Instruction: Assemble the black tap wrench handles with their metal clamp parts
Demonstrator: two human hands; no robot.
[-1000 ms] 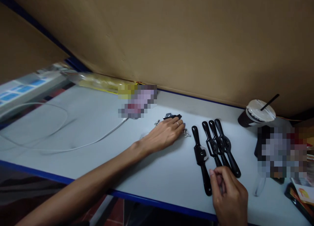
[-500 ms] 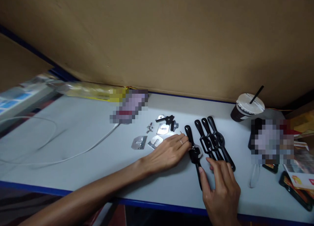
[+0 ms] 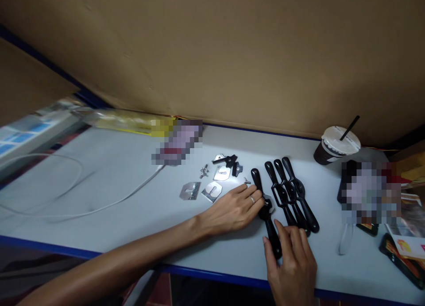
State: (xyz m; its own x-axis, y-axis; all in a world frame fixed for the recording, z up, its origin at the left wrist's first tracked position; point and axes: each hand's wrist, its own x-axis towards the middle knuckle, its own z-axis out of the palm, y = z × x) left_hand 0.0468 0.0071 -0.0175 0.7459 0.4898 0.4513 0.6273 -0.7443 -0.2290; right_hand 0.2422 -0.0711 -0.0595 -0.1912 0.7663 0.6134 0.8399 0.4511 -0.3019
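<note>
A black spokeshave (image 3: 272, 237) lies nearest me, with a silver blade (image 3: 271, 205) at its middle. My left hand (image 3: 241, 206), with a ring on one finger, is closed with its fingertips on the spokeshave's middle; they partly hide what they pinch there. My right hand (image 3: 294, 257) is open around the lower handle, thumb to its left and fingers to its right. Several more black spokeshave bodies (image 3: 300, 191) lie side by side to the right. Left of them are loose blades (image 3: 190, 191), dark cap pieces (image 3: 229, 161), small wing screws (image 3: 204, 170) and a single screw (image 3: 247, 181).
A lidded cup (image 3: 335, 147) with a black straw stands at the back right. Packets (image 3: 403, 257) and a blurred-out item lie at the right. A white cable (image 3: 133, 195) runs to a blurred-out device on the left. A brown panel (image 3: 212, 54) borders the grey table (image 3: 116, 231).
My right hand has drawn back and left, its thumb crossing to the left of the lower handle. The left hand stays at the spokeshave's middle, its fingers shifted slightly right.
</note>
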